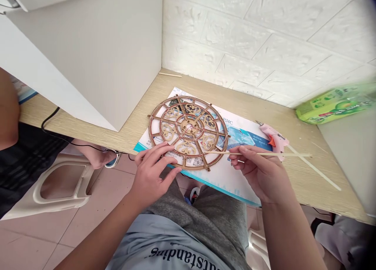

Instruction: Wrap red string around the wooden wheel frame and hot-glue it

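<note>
A round, brown openwork wooden wheel (200, 146) with spokes and scroll ornaments lies flat on a printed white and blue sheet (235, 183). My left hand (154, 172) rests on the wheel's near-left rim, fingers stretched out and thumb apart. Between the thumb and fingers of my right hand (255, 170) is a thin pale wooden stick (225, 153), its left end over the near-right part of the wheel. Beyond that hand lies a pink glue gun (277, 138) with an orange trigger; a long whitish glue stick (323, 174) extends from its rear.
A white panel (117, 58) stands on the wooden desk (147, 93) to the left, and a brick-patterned wall rises behind. A green plastic package (335, 105) is at the right. Another thin strip (170, 75) lies near the wall. A person sits beyond the left panel.
</note>
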The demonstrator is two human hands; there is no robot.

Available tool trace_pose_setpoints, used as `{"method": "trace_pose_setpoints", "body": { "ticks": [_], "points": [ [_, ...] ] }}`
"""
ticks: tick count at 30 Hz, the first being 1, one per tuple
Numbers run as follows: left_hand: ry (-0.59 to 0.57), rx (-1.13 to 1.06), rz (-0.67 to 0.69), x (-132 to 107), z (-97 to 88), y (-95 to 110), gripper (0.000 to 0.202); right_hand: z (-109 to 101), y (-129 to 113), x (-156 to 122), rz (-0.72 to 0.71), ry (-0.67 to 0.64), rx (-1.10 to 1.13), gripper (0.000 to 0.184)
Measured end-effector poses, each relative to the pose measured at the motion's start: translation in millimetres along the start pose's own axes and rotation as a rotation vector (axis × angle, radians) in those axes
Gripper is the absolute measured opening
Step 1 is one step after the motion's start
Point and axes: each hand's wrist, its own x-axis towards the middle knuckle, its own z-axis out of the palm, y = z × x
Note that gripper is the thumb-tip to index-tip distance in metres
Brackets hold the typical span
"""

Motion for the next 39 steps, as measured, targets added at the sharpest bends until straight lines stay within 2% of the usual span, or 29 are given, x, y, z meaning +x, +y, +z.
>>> {"method": "trace_pose_setpoints", "body": {
  "ticks": [7, 12, 18, 22, 30, 36, 39],
  "points": [
    [0.000, -0.007, -0.009, 0, -0.5, 1, 0.004, 18, 7, -3, -0.011, -0.071, -0.026, 0.036],
    [0.013, -0.009, 0.002, 1, -1.0, 1, 0.004, 16, 4, -2, -0.036, -0.122, -0.077, 0.030],
    [-0.006, -0.007, 0.000, 1, -1.4, 1, 0.004, 15, -13, 0, -0.245, -0.370, -0.261, 0.022],
    [-0.002, -0.006, 0.002, 1, -1.4, 1, 0.004, 19, -12, 4, -0.182, -0.375, -0.195, 0.020],
    [0.000, -0.007, -0.002, 0, -1.4, 0, 0.005, 28, -10, 14, -0.084, -0.358, -0.200, 0.027],
    [-0.024, -0.003, -0.001, 1, -2.9, 2, 0.004, 30, -27, 18, -0.242, -0.587, -0.352, 0.022],
    [-0.024, -0.006, -0.005, 2, -3.5, 3, 0.004, 27, -29, 19, -0.235, -0.606, -0.341, 0.022]
  ]
}}
